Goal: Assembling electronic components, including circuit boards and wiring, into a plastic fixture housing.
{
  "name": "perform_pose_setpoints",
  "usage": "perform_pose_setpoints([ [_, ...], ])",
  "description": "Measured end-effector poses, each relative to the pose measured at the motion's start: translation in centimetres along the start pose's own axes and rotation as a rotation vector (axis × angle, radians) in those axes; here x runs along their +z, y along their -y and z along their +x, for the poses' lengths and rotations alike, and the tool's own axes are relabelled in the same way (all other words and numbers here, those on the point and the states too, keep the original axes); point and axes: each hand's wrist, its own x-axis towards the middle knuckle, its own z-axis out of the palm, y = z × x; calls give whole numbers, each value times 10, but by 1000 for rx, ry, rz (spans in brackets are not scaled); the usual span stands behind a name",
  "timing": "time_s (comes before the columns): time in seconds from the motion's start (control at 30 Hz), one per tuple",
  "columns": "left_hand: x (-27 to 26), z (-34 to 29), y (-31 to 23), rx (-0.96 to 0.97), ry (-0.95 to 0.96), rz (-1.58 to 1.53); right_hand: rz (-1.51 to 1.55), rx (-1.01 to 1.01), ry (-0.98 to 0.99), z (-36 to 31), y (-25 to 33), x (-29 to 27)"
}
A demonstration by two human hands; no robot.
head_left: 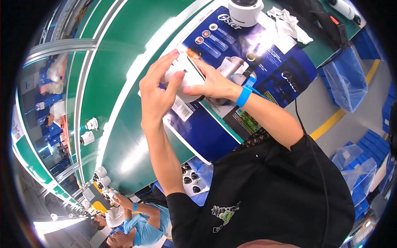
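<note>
A white, smooth-sided housing with a dark edge is held up between my two hands, over a blue printed cardboard sheet on the green table. My left hand grips its left side, with the thumb across the front and the fingers over the top. My right hand, a blue strap round its wrist, closes on the right side with its thumb on the front. The fingers cover part of the housing, and its exact kind cannot be made out. A white barcode label shows on the sheet just below.
At the far edge stands a white device with a dark round top, beside a crumpled white cloth. A plastic-lined bin is on the right. Round black-and-white parts lie near my left elbow. A co-worker sits lower left.
</note>
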Motion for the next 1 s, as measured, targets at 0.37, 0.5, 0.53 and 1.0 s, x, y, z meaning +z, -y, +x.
perform_pose_setpoints([
  [0.37,54,15,3,-339,-323,-334,238,-12,-39,14,-18,-13],
  [0.5,37,25,32,-261,-362,-178,341,28,54,6,-21,-5],
  [0.53,29,35,37,-288,-429,-174,347,79,78,4,-13,-8],
  [1.0,-88,145,251,-714,-268,824,-159,10,7,-8,-17,-1],
])
